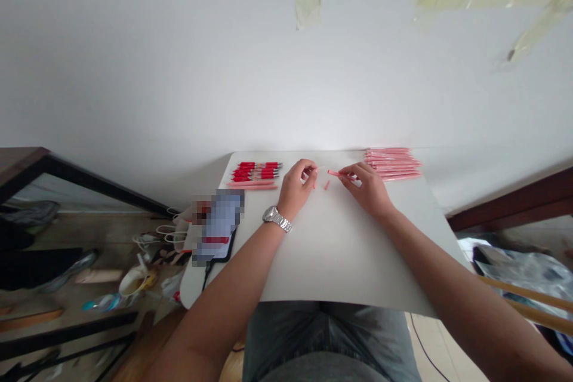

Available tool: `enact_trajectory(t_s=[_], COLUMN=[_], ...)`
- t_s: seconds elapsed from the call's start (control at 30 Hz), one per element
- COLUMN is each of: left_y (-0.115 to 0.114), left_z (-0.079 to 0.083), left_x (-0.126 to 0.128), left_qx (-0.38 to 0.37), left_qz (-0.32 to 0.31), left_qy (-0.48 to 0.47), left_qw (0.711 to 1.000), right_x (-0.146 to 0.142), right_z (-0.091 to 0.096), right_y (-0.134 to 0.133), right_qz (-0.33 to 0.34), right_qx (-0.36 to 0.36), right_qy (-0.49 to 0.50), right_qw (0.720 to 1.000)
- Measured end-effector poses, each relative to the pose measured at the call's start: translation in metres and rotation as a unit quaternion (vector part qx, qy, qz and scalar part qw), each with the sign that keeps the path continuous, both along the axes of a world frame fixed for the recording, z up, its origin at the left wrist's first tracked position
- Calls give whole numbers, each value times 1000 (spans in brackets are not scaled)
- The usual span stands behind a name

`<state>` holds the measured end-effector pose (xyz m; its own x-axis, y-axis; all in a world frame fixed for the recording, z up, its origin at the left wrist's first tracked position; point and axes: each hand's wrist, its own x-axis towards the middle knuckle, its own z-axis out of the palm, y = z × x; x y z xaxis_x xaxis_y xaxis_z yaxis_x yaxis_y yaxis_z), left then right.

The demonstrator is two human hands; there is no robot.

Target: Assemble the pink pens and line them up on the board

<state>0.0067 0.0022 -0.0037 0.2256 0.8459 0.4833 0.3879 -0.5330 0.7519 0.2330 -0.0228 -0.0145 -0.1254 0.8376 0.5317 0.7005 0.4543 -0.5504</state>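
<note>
My right hand [366, 186] is closed round a slim pink pen barrel [334, 173], its end pointing toward my other hand. Across a small gap, my left hand [297, 187] pinches with thumb and fingers. A thin pale strand [321, 168] sticks out from its fingertips, and a small pink piece [314, 184] shows below them; its exact kind is too small to tell. Between the hands a small pink cone-like piece [326, 184] lies on the white table [340, 250].
Several red pens [257, 172] lie in a row at the back left, with pink pens [254, 185] in front of them. A bundle of pink pens [394, 164] lies back right. A phone [221, 224] with a cable rests at the left edge. The wall [268, 71] stands behind.
</note>
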Motion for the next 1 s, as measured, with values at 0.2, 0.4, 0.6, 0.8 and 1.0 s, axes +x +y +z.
enact_trajectory(t_s=[0.2,0.4,0.6,0.8,1.0], left_y=[1,1,0,-1,0], left_z=[-3,-3,-3,-1,-1], left_x=[-1,-1,-1,0,0], left_qx=[0,-12,-31,-25,-2], left_qz=[4,-3,-18,-44,-54], left_qy=[2,-3,-13,-9,-4], left_qw=[1000,1000,999,999,999], right_x=[0,0,-1,-3,-3], right_z=[-1,-1,1,2,2], right_y=[0,0,-1,-2,-3], right_qz=[-1,4,10,31,39], right_qx=[4,3,-1,-10,-10], right_qy=[2,2,4,0,2], right_qw=[1000,1000,1000,999,999])
